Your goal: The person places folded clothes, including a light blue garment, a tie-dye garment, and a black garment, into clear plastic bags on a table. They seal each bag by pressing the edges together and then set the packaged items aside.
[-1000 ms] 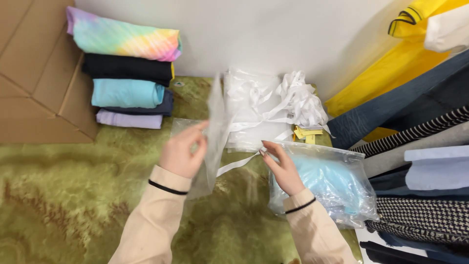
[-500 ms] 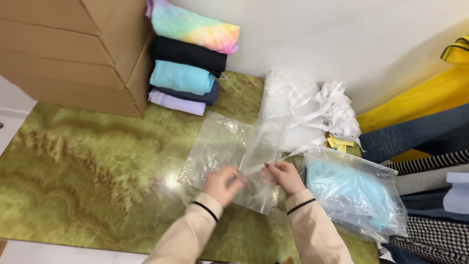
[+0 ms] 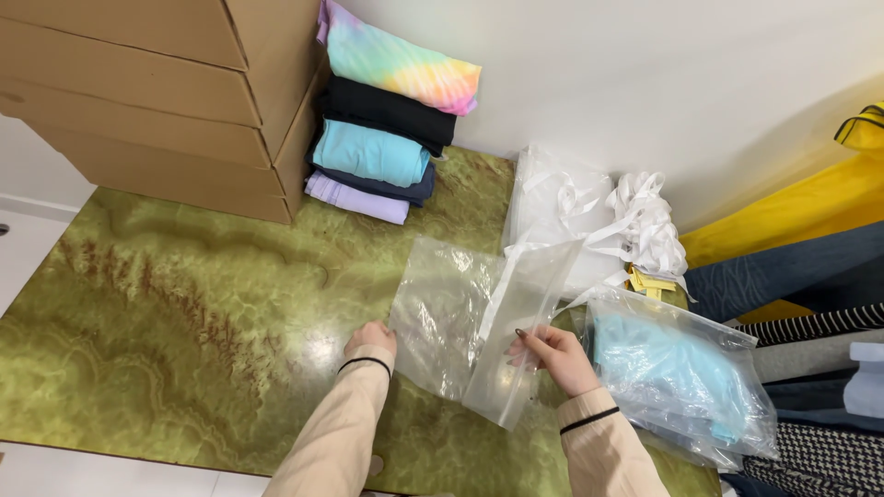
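Green marbled desk [image 3: 166,313] fills most of the view, its top veined with brown and pale streaks. Cardboard boxes [image 3: 157,92] stand stacked at its far left corner, and a white wall [image 3: 645,74] runs behind. Against the side of the boxes sits a stack of folded clothes [image 3: 382,138]: a pastel tie-dye piece on top, then black, turquoise, navy and lilac. To the right, garments in yellow, blue, stripes and houndstooth [image 3: 801,276] crowd the edge of the desk. A heap of white plastic bags [image 3: 589,212] lies near the wall, with a few yellow tags [image 3: 652,282] just beside it. Below that heap, at the right, a clear bag packed with a light blue garment [image 3: 672,368] lies flat on the desk.

At the centre lies an empty clear plastic bag [image 3: 460,322], partly flat on the desk and partly lifted, with its right flap folded up. The right hand [image 3: 552,357] has its grip closed on that raised flap, thumb on top and fingers behind the film. The left hand [image 3: 371,340] rests on the desk at the bag's lower left edge, fingers curled down against the plastic, pressing rather than pinching it. Both arms wear beige sleeves, and a thin black band [image 3: 364,364] circles each wrist
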